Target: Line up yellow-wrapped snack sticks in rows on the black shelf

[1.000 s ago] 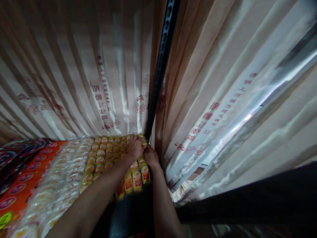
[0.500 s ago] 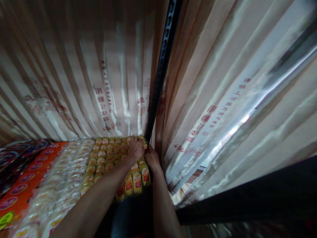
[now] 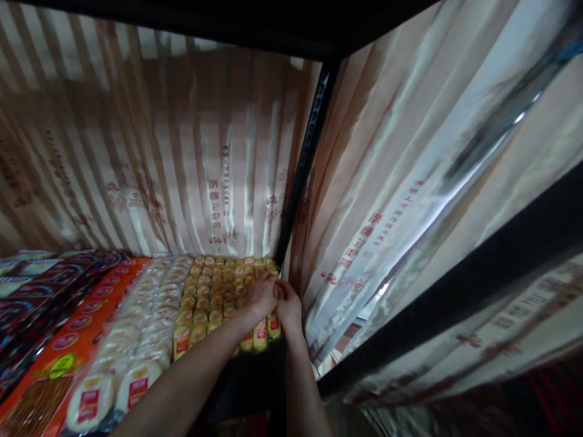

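Note:
Rows of small yellow wrapped snack packs (image 3: 203, 290) stand close together at the back right of the shelf, some with red labels at the front. Over their right-hand rows lies my left hand (image 3: 265, 294), its fingers bent down and partly hidden behind its own back. My right hand (image 3: 286, 298) meets it at the right end of the rows, beside the dark post, fingers curled in. Whether either hand grips a pack cannot be made out.
Left of the yellow packs lie rows of white round wrapped cakes (image 3: 139, 385), then orange packets (image 3: 68, 340) and dark packets (image 3: 40, 297). A black perforated post (image 3: 310, 145) rises at the corner. Pleated printed curtains (image 3: 182, 152) hang behind; a black rail (image 3: 432, 273) slants at right.
The view has shifted, bringing the upper black frame and more of the left goods into sight. Both my hands have come nearer along the right rows and now sit close together.

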A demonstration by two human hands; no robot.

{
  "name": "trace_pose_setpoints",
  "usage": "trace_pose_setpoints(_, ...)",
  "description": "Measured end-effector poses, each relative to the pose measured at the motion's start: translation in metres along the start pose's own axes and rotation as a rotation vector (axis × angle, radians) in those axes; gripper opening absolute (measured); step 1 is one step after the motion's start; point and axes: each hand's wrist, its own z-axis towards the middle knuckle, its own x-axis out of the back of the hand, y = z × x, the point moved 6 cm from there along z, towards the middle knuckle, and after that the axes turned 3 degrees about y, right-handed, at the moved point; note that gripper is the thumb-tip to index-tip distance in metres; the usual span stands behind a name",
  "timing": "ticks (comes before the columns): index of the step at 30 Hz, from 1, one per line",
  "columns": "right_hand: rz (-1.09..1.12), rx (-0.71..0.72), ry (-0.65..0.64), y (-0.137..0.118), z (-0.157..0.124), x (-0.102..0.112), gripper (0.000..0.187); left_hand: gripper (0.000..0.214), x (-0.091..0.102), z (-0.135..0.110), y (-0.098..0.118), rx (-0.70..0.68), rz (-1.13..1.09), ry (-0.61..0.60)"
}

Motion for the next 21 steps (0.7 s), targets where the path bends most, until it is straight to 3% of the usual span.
trace_pose_setpoints(4, -0.087, -0.021, -0.021, -0.010, -0.032, 0.008, 0.039, 0.032, 0.009, -0.039, 0.006, -0.003, -0.145, -0.001)
trace_pose_setpoints(11, -0.105, 0.097, -0.011, -0.029, -0.104, 0.014, 0.041, 0.028, 0.034, -0.111, 0.006, 0.041, -0.243, 0.050)
trace_pose_setpoints(16, -0.089, 0.116, -0.090, -0.023, -0.171, -0.002, 0.038, 0.028, 0.033, -0.178, -0.019, 0.140, -0.255, 0.043)
trace_pose_setpoints(21, -0.041, 0.190, -0.213, -0.009, -0.234, -0.019, 0.032, 0.029, 0.011, -0.255, -0.058, 0.300, -0.251, 0.004)
